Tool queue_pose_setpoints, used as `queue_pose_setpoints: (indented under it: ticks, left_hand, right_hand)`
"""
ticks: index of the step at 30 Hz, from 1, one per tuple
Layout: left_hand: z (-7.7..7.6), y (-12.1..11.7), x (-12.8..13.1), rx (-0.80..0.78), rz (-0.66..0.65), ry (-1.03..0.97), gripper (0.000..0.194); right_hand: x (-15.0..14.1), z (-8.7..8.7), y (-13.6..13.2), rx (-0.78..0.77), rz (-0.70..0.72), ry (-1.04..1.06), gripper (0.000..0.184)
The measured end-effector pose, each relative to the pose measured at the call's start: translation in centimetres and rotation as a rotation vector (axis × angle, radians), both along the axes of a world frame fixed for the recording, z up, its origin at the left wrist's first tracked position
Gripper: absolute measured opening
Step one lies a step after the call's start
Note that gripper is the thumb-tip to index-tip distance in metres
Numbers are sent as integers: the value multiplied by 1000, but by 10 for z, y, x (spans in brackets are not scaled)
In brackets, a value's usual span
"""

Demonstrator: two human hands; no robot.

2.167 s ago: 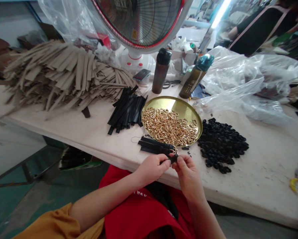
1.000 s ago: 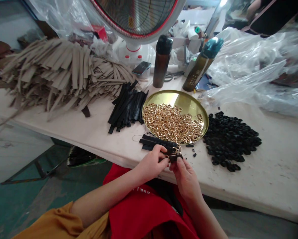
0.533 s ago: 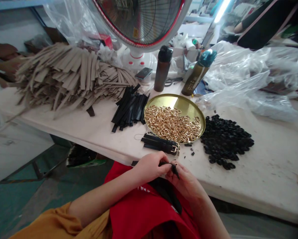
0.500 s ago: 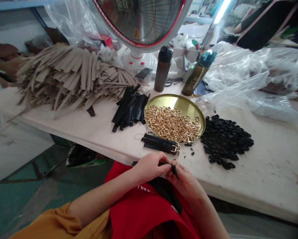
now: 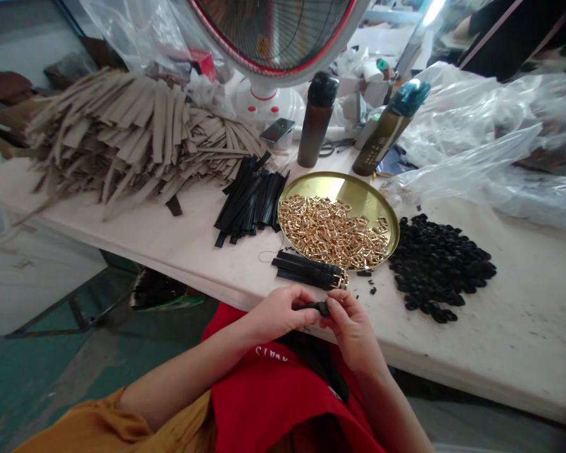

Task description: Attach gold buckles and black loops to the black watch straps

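Black strap [image 5: 316, 307] is between both hands: left hand [image 5: 283, 309] grips it, right hand [image 5: 354, 324] pinches its end. Just beyond hands, few buckled straps [image 5: 306, 268] seem done. Not yet used, I judge: plain straps [image 5: 250, 204] beyond left hand, gold buckles [image 5: 332, 231] ahead, small black pieces [image 5: 441, 267] rightward.

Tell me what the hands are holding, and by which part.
A black strap: the left hand holds it partway along, the right hand at its visible end; the rest is hidden.
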State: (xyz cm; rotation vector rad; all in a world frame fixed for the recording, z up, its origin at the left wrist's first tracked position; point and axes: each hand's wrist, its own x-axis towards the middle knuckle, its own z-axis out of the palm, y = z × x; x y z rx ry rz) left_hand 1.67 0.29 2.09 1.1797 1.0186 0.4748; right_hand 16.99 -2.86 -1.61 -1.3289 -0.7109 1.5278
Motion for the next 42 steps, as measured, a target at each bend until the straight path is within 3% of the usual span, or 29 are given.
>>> queue_pose_setpoints:
  ticks: [4,10,14,17,22,24,29,31,33,38,42]
  left_hand:
    - [-4,9,2,-202,12,-138,26]
    - [-3,14,1,-181,-39,-216,31]
    - [0,13,3,-256,33,-313,33]
    - [-3,12,3,-226,10,-285,27]
    - [-9,13,1,30,-75,-15,19]
    - [-10,13,0,79,-137,72,18]
    - [-5,9,-3,45,-261,45,21]
    - [-1,4,-3,90,-282,56,21]
    - [3,-1,-2,199,-287,147,20]
    - [2,-12,1,415,-323,407,24]
    - [-5,-13,-4,310,-338,342,25]
  right_hand:
    - [8,-1,5,-48,92,106,20]
    - [12,4,8,-196,157,353,23]
    - [9,5,9,-220,134,410,22]
    - [10,7,9,-123,116,206,21]
    - [16,11,6,192,115,-485,12]
    - [20,10,4,186,180,-495,12]
    - [25,6,-3,-40,316,-53,22]
    - [27,6,-7,-67,347,1,22]
    - [27,5,-9,-33,345,-133,21]
    - [23,6,-15,179,345,-741,8]
    - [20,5,-20,137,466,-595,9]
